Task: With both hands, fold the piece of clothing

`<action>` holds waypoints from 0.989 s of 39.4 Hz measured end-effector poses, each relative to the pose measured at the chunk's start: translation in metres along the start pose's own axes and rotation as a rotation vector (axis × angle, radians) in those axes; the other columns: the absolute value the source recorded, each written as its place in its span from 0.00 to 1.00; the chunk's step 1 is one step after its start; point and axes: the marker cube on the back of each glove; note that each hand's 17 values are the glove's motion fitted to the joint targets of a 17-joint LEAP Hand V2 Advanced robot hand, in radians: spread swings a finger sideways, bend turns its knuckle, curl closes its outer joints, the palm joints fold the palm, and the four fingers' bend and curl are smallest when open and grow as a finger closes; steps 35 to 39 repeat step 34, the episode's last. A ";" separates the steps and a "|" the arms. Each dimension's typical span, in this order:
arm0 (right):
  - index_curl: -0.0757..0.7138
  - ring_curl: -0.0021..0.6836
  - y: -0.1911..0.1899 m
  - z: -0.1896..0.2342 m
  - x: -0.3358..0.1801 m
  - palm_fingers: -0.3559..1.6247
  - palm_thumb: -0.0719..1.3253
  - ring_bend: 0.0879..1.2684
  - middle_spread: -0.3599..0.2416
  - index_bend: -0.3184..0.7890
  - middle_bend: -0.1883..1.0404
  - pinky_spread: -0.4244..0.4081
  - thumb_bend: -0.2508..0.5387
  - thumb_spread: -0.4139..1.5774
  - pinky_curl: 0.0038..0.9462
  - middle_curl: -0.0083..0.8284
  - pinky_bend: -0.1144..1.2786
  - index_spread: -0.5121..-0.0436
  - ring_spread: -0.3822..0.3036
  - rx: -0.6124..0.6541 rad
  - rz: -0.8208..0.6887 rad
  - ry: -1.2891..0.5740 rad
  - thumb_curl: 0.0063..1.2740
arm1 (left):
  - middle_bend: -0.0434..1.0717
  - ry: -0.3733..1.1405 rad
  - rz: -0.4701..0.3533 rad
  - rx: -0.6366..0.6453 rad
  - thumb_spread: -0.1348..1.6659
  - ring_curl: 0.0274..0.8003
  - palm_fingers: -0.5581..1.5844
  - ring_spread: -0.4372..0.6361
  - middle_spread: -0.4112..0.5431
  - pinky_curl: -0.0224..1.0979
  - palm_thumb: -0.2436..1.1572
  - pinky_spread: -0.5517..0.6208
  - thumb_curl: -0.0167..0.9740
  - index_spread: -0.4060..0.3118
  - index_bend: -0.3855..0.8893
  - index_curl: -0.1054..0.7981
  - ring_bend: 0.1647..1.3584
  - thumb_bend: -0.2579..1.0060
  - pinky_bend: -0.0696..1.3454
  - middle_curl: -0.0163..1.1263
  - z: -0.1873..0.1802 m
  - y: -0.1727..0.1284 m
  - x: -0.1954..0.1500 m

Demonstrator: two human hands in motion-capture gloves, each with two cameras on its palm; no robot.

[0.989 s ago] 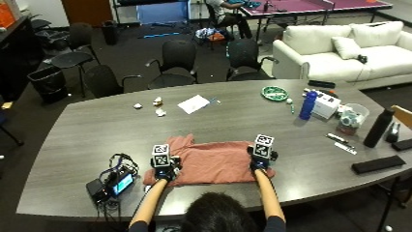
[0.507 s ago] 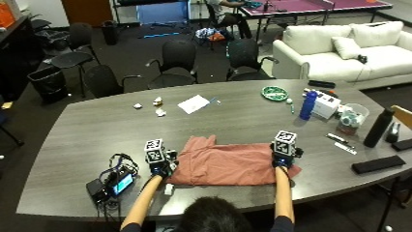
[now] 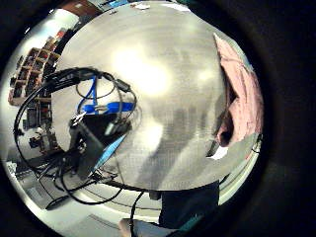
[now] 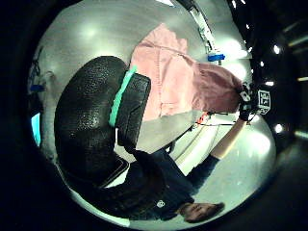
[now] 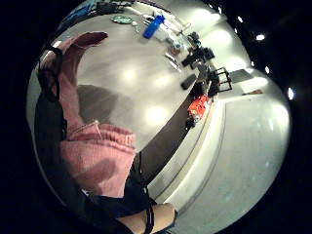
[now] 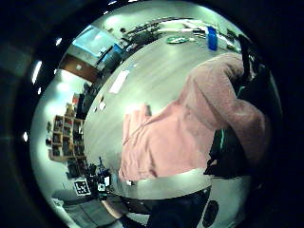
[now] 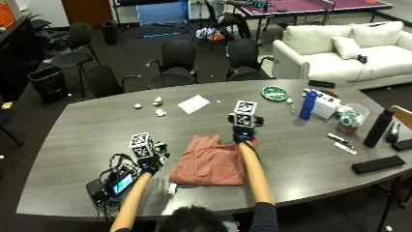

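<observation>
blue bottle point(image 7: 308, 104), green plate point(image 7: 275, 93); perhaps paper point(image 7: 193, 104)

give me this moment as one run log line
garment: pink clothing on table | right hand: holds its far edge | left hand: beside clothing, off it | fold: unfinished

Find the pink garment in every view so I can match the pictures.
Outside view: pink garment on the grey table, the right hand at its far edge.
Left little finger view: at the table's edge.
Left thumb view: beyond the glove.
Right little finger view: beside the lens.
Right thumb view: across the middle.
Shared landmark: blue bottle.
</observation>
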 end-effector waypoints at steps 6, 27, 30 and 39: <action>0.53 0.71 0.030 -0.007 -0.131 0.82 0.77 0.55 0.24 0.42 0.47 0.09 0.27 0.54 0.42 0.64 0.54 0.60 0.20 -0.030 -0.167 0.034 0.46 | 0.18 0.052 0.045 0.084 0.78 0.37 0.34 0.78 0.65 0.32 0.29 0.82 0.28 0.52 0.46 0.57 0.30 0.20 0.22 0.23 -0.013 -0.001 -0.008; 0.40 0.69 0.140 0.045 -0.306 0.76 0.73 0.57 0.26 0.29 0.46 0.09 0.29 0.61 0.43 0.63 0.58 0.64 0.20 -0.336 -0.555 -0.196 0.45 | 0.18 0.097 -0.008 0.104 0.80 0.35 0.37 0.77 0.62 0.32 0.35 0.79 0.29 0.52 0.45 0.57 0.29 0.20 0.21 0.24 -0.026 0.026 -0.051; 0.38 0.68 0.121 0.037 -0.290 0.76 0.72 0.56 0.27 0.31 0.46 0.10 0.29 0.63 0.42 0.62 0.58 0.66 0.22 -0.270 -0.506 -0.168 0.44 | 0.18 0.098 -0.019 0.092 0.80 0.34 0.37 0.77 0.62 0.32 0.35 0.79 0.29 0.52 0.45 0.57 0.29 0.20 0.21 0.24 -0.025 0.023 -0.052; 0.37 0.67 0.112 0.022 -0.254 0.75 0.72 0.53 0.29 0.34 0.45 0.12 0.29 0.65 0.42 0.62 0.58 0.66 0.24 -0.244 -0.420 -0.073 0.44 | 0.18 0.074 -0.018 0.098 0.81 0.34 0.38 0.77 0.62 0.32 0.36 0.79 0.29 0.52 0.45 0.57 0.29 0.20 0.21 0.24 -0.028 0.021 -0.046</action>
